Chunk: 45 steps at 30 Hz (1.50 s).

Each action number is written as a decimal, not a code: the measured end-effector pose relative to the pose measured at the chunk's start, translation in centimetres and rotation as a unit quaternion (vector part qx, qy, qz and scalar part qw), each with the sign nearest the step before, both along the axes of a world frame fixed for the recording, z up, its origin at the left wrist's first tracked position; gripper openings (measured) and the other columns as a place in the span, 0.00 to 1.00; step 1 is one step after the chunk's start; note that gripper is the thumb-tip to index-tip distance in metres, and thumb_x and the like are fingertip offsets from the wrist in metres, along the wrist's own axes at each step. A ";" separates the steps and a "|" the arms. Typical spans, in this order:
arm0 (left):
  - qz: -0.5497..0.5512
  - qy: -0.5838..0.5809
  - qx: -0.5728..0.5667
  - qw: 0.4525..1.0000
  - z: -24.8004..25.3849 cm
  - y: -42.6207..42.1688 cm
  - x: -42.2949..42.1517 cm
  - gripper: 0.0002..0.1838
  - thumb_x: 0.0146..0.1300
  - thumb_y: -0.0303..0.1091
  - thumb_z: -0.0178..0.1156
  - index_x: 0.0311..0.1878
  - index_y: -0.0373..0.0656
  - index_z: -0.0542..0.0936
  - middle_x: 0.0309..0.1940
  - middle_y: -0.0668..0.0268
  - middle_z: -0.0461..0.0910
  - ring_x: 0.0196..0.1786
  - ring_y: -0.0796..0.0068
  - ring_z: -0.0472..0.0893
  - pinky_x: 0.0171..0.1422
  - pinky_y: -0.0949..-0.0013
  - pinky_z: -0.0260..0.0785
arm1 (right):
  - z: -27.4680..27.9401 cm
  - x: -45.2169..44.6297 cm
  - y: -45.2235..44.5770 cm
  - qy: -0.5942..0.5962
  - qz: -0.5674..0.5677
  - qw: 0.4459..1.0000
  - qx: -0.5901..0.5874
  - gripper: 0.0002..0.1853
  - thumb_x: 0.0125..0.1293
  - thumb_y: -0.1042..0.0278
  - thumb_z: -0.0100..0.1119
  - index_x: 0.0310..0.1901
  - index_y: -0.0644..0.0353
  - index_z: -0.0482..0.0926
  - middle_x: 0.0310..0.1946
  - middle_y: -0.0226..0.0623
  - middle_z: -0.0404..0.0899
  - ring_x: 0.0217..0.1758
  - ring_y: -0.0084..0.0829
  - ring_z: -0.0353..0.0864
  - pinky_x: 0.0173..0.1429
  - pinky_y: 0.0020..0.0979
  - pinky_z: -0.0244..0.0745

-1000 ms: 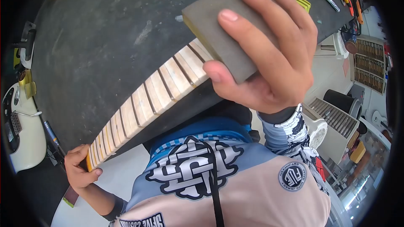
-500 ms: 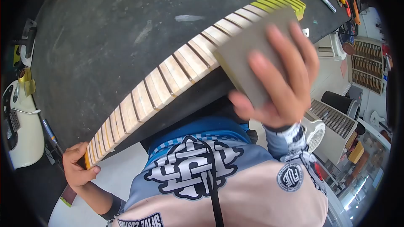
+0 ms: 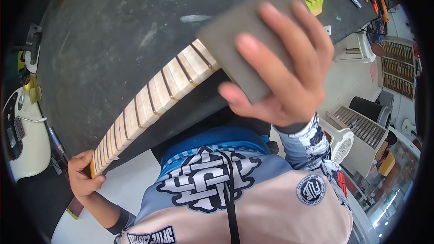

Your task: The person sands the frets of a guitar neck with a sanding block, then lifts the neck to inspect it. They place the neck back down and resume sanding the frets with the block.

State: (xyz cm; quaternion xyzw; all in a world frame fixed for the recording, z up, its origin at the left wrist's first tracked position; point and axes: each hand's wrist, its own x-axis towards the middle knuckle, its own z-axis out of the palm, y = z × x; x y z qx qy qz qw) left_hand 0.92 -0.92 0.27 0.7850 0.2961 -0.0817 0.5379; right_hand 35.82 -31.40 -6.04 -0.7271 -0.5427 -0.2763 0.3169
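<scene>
My right hand (image 3: 296,81), fingers spread, gripped block (image 3: 235,40), nearer yellow end (image 3: 314,1). Slotted strip (image 3: 156,91) slanted behind block, down-left to left hand (image 3: 82,177), pinching 1 end.

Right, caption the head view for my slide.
The right hand holds a grey block over a curved, slotted strip, while the left hand grips its orange end.

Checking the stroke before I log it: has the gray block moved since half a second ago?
Yes. The gray block under the right hand has shifted left and away from the person, closer to the pale smear on the dark tabletop.
</scene>
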 end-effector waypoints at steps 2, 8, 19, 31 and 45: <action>-0.006 0.007 0.003 1.000 0.1 0.0 0.0 0.36 0.43 0.48 0.81 0.48 0.25 0.85 0.29 0.66 0.80 0.30 0.81 0.75 0.35 0.75 0.64 | 0.1 1.5 2.1 -0.003 0.028 0.999 0.031 0.27 0.53 0.46 0.75 0.51 0.52 0.88 0.55 0.49 0.84 0.59 0.56 0.79 0.64 0.48 0.75; -0.033 0.014 0.018 0.999 0.0 0.6 -0.5 0.35 0.43 0.48 0.81 0.46 0.25 0.84 0.28 0.67 0.79 0.30 0.81 0.73 0.35 0.75 0.63 | 0.6 -1.9 -3.1 0.061 -0.016 0.997 -0.042 0.26 0.57 0.39 0.72 0.53 0.45 0.86 0.57 0.45 0.83 0.62 0.59 0.76 0.63 0.54 0.73; 0.006 0.015 0.004 1.000 0.6 -0.8 -0.1 0.33 0.43 0.41 0.79 0.48 0.25 0.84 0.31 0.68 0.78 0.31 0.82 0.72 0.35 0.76 0.60 | -1.5 -5.9 -9.7 0.137 -0.079 0.987 -0.025 0.27 0.58 0.33 0.70 0.53 0.39 0.84 0.60 0.39 0.80 0.67 0.55 0.72 0.66 0.60 0.67; 0.042 0.086 0.201 0.975 0.7 0.9 -3.8 0.34 0.47 0.25 0.68 0.62 0.29 0.78 0.53 0.58 0.79 0.59 0.68 0.76 0.71 0.67 0.61 | -4.3 -7.0 -12.7 0.145 -0.096 0.984 -0.032 0.28 0.61 0.35 0.69 0.55 0.45 0.84 0.60 0.44 0.80 0.68 0.58 0.70 0.68 0.59 0.66; -0.048 0.083 0.500 0.861 -0.2 -6.5 -0.2 0.42 0.54 0.32 0.73 0.73 0.36 0.70 0.74 0.55 0.66 0.76 0.52 0.64 0.81 0.54 0.52 | -6.0 -7.6 -14.5 0.157 -0.109 0.981 -0.031 0.31 0.63 0.33 0.66 0.56 0.48 0.82 0.61 0.49 0.79 0.68 0.60 0.70 0.70 0.58 0.65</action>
